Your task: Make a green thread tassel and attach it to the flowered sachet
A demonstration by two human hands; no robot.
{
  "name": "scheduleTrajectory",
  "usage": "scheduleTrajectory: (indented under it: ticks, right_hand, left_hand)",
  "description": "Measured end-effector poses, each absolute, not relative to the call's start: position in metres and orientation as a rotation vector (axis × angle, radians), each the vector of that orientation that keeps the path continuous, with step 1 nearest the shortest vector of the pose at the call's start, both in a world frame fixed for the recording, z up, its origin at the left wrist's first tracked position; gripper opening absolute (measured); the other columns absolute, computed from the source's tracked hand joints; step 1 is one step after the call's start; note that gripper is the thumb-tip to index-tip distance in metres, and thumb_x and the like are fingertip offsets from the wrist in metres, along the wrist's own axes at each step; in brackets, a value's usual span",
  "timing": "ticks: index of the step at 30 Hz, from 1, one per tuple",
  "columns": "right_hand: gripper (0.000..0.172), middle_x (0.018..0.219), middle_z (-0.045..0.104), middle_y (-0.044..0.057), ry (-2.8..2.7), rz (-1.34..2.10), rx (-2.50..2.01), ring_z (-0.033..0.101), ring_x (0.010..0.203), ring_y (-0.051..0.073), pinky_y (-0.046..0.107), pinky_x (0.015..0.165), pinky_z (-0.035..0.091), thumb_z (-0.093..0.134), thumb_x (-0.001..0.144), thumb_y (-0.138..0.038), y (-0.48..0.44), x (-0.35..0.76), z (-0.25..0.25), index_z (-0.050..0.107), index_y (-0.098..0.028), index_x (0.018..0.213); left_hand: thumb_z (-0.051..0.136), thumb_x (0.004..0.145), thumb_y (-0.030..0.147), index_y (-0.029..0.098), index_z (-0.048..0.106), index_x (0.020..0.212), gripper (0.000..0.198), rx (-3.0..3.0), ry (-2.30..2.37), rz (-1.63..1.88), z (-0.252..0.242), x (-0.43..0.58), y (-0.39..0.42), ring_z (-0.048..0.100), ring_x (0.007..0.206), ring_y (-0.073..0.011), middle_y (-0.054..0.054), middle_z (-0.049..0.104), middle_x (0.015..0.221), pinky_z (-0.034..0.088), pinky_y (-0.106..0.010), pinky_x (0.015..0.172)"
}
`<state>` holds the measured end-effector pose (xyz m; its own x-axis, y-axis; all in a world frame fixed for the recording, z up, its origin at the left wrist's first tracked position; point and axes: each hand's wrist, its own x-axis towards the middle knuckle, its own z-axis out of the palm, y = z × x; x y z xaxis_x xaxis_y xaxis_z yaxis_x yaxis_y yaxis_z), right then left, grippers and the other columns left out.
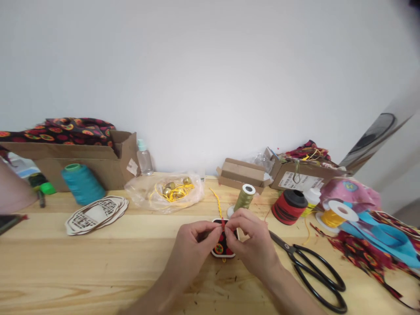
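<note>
One head-cam view, forward and a bit down.
Worn on the person's head, it sits close over the wooden table (98, 262), left hand (192, 247) and right hand (254, 245) low centre; white wall (210, 65) fills the upper half, so it's tilted only slightly.

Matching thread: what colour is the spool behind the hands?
Olive green; the spool shows best in head view.

Both bare forearms come in from the bottom edge, angled inward so they converge at centre. Left hand (193, 246): back facing up, fingers curled, thumb and index pinched together at the tips. Right hand (255, 243): back toward camera, knuckles raised, thumb and index also pinched tight. Fingertips (234, 224) of the two hands sit just beside each other. Wrists roughly level.
</note>
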<state>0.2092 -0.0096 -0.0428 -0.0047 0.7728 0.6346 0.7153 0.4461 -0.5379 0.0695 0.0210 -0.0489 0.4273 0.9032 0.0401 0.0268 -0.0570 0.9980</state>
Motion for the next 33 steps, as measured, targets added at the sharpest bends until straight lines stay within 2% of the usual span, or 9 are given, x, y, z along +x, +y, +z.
scheduleTrajectory:
  ticks: [7, 13, 18, 22, 25, 28, 33]
  right_hand:
    - [0.016, 0.055, 0.051, -0.002, -1.706, 0.237, -1.329, 0.046, 0.051, 0.009, 0.019, 0.045, 0.033, 0.051, 0.066, -0.008, -0.008, 0.211, -0.04, 0.054, -0.017, 0.053]
    - [0.016, 0.054, 0.052, -0.002, -1.712, 0.274, -1.329, 0.044, 0.05, 0.009, 0.019, 0.045, 0.033, 0.053, 0.065, -0.008, -0.009, 0.211, -0.04, 0.055, -0.017, 0.053]
    - [0.015, 0.056, 0.051, -0.002, -1.692, 0.363, -1.342, 0.043, 0.051, 0.009, 0.019, 0.045, 0.035, 0.054, 0.071, -0.013, -0.008, 0.212, -0.043, 0.06, -0.017, 0.058]
    - [0.016, 0.057, 0.05, -0.001, -1.675, 0.471, -1.345, 0.042, 0.051, 0.009, 0.019, 0.045, 0.034, 0.053, 0.075, -0.018, -0.008, 0.212, -0.041, 0.062, -0.016, 0.062]
    - [0.018, 0.056, 0.047, -0.002, -1.64, 0.548, -1.35, 0.041, 0.05, 0.009, 0.019, 0.044, 0.033, 0.053, 0.076, -0.02, -0.008, 0.212, -0.04, 0.062, -0.015, 0.061]
    - [0.018, 0.054, 0.045, -0.003, -1.609, 0.573, -1.374, 0.039, 0.049, 0.009, 0.018, 0.043, 0.032, 0.053, 0.076, -0.021, -0.008, 0.212, -0.041, 0.061, -0.015, 0.06]
    - [0.015, 0.056, 0.05, -0.002, -1.674, 0.393, -1.356, 0.042, 0.05, 0.009, 0.019, 0.044, 0.033, 0.053, 0.074, -0.017, -0.009, 0.213, -0.043, 0.059, -0.017, 0.06]
  left_hand:
    - [0.06, 0.069, 0.025, 0.017, 0.071, 0.077, 0.016, 1.306, 0.811, 0.845, -0.046, 0.068, 0.025, 0.056, 0.062, -0.0112, 0.001, 0.067, 0.062, 0.043, -0.019, 0.06]
    - [0.061, 0.067, 0.026, 0.015, 0.071, 0.067, 0.015, 1.33, 0.869, 0.836, -0.043, 0.069, 0.026, 0.053, 0.056, -0.0106, 0.0, 0.066, 0.06, 0.041, -0.02, 0.056]
    - [0.063, 0.065, 0.028, 0.014, 0.067, 0.057, 0.017, 1.264, 0.959, 0.853, -0.04, 0.069, 0.024, 0.037, 0.041, -0.0046, 0.006, 0.052, 0.042, 0.032, -0.016, 0.044]
    - [0.063, 0.065, 0.028, 0.015, 0.067, 0.057, 0.016, 1.211, 0.958, 0.852, -0.038, 0.067, 0.022, 0.029, 0.036, -0.0029, 0.008, 0.046, 0.038, 0.028, -0.016, 0.04]
    - [0.063, 0.065, 0.028, 0.015, 0.068, 0.058, 0.016, 1.224, 0.937, 0.85, -0.038, 0.066, 0.023, 0.039, 0.041, -0.0046, 0.006, 0.054, 0.043, 0.034, -0.016, 0.046]
    - [0.062, 0.067, 0.027, 0.015, 0.07, 0.066, 0.014, 1.309, 0.893, 0.851, -0.042, 0.066, 0.026, 0.052, 0.054, -0.01, 0.001, 0.065, 0.056, 0.041, -0.019, 0.056]
    - [0.059, 0.071, 0.026, 0.018, 0.071, 0.08, 0.018, 1.477, 0.832, 0.871, -0.049, 0.063, 0.028, 0.058, 0.064, -0.0144, -0.001, 0.07, 0.07, 0.045, -0.022, 0.06]
